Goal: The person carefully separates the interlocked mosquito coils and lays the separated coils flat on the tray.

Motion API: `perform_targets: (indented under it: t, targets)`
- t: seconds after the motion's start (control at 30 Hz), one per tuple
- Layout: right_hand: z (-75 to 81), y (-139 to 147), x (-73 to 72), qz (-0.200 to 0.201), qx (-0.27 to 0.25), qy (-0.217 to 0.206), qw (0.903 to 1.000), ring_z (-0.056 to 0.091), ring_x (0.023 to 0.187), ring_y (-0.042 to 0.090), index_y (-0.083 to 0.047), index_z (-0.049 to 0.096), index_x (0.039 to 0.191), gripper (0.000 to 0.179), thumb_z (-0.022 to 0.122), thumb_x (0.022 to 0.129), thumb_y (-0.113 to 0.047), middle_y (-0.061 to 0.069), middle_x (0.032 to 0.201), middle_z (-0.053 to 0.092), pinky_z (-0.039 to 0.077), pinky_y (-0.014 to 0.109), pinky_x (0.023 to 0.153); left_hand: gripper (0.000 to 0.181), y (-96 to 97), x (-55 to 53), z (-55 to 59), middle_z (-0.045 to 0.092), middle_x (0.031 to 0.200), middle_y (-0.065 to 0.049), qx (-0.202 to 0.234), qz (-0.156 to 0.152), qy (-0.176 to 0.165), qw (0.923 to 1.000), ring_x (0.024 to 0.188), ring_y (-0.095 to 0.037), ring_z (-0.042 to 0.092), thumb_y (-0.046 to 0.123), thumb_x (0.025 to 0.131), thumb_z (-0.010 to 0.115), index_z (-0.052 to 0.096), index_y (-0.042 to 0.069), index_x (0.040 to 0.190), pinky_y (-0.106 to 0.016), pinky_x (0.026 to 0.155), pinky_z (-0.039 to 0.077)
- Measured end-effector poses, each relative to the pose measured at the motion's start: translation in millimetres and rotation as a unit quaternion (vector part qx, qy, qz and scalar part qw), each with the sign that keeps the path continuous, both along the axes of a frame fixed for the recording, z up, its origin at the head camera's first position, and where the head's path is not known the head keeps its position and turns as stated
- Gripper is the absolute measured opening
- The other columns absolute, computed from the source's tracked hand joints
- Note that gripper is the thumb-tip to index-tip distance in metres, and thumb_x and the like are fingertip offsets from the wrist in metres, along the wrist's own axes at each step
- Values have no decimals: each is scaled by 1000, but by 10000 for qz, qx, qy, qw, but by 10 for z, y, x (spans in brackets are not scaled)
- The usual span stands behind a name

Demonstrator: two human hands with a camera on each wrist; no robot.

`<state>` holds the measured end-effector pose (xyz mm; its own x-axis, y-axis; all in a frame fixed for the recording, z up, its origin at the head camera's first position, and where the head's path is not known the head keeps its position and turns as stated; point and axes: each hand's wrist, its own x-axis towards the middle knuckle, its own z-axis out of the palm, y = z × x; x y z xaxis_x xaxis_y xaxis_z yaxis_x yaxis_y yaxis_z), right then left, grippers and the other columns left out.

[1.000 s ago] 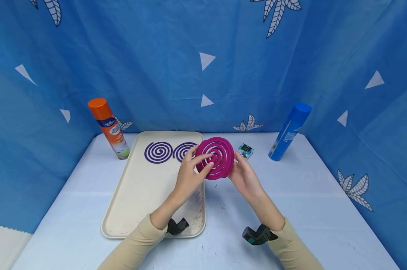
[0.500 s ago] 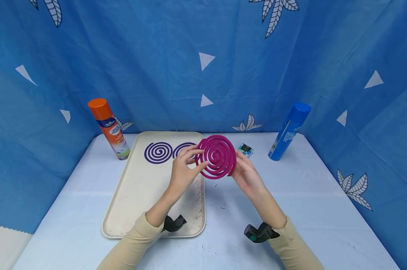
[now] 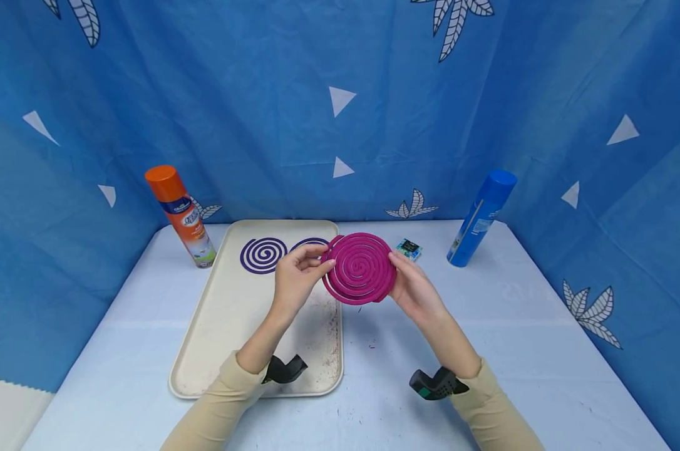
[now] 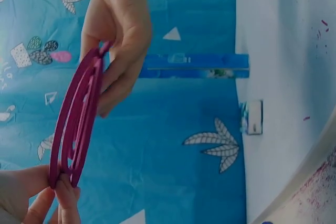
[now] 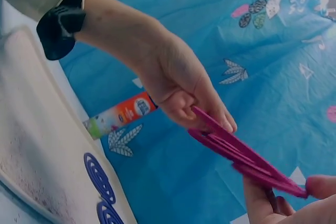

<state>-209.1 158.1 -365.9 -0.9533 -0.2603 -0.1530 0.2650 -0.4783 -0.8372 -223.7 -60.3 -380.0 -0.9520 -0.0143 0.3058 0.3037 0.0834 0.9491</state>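
A magenta mosquito coil pair point(image 3: 358, 269) hangs above the table in the head view, its spirals overlapping. My left hand point(image 3: 293, 277) pinches the left edge between thumb and fingers. On the opposite edge, my right hand point(image 3: 417, 289) holds it with thumb in front and the other fingers partly hidden behind. Seen edge-on in the left wrist view, the magenta coils point(image 4: 79, 121) show slightly parted layers. Two purple mosquito coils point(image 3: 263, 255) lie side by side at the far end of the beige tray point(image 3: 244, 351); the second is partly covered by my left hand.
An orange spray can point(image 3: 182, 218) stands left of the tray, a blue spray can point(image 3: 481, 219) at the back right. Between them, behind my right hand, lies a small patterned box point(image 3: 409, 249). Blue cloth point(image 3: 272, 113) hangs behind the table. Coil crumbs dot the tray.
My left hand has slid from the coils' middle out to their left edge. The spirals, spread apart before, now lie nearly flat together. My right hand keeps its hold.
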Motion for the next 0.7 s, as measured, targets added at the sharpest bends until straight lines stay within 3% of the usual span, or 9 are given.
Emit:
perform_targets:
  t: [0.07, 0.2, 0.33, 0.5, 0.7]
  targets:
    - [-18, 13, -24, 12, 330, 109, 9994, 62, 96, 2, -6, 22, 149, 49, 36, 104, -21, -7, 113, 60, 56, 18, 80, 31, -24, -6, 8, 70, 104, -18, -13, 69, 78, 9999, 76, -5, 67, 9, 79, 77, 68, 1, 107, -18, 73, 58]
    - [-48, 34, -59, 10, 935, 353, 9950, 68, 82, 5, -2, 35, 142, 41, 36, 104, -16, -6, 99, 68, 59, 21, 72, 29, -58, -25, 16, 71, 102, -18, -51, 214, 231, 9995, 76, -5, 67, 10, 79, 76, 69, 1, 106, -17, 73, 58]
    - [-58, 48, -77, -38, 1347, 540, 9894, 68, 77, 6, -1, 41, 138, 38, 43, 101, -14, -7, 96, 68, 60, 24, 69, 29, -72, -46, 25, 71, 102, -20, -63, 164, 138, 9998, 79, -3, 66, 9, 81, 75, 68, -1, 107, -16, 74, 57]
    - [-58, 74, -94, -68, 1527, 721, 9856, 68, 76, 4, 1, 35, 142, 44, 44, 100, -8, -9, 93, 69, 59, 23, 69, 30, -79, -69, 35, 70, 100, -20, 342, -17, -515, 9981, 77, -2, 67, 3, 82, 72, 65, -5, 110, -19, 74, 58]
    - [-42, 84, -98, -180, 1485, 711, 9862, 69, 78, 5, -3, 33, 145, 48, 45, 99, -5, -9, 91, 71, 59, 23, 70, 31, -90, -94, 38, 71, 91, -7, 900, 44, -1271, 9878, 73, -4, 68, 0, 84, 68, 63, -3, 115, -21, 71, 59]
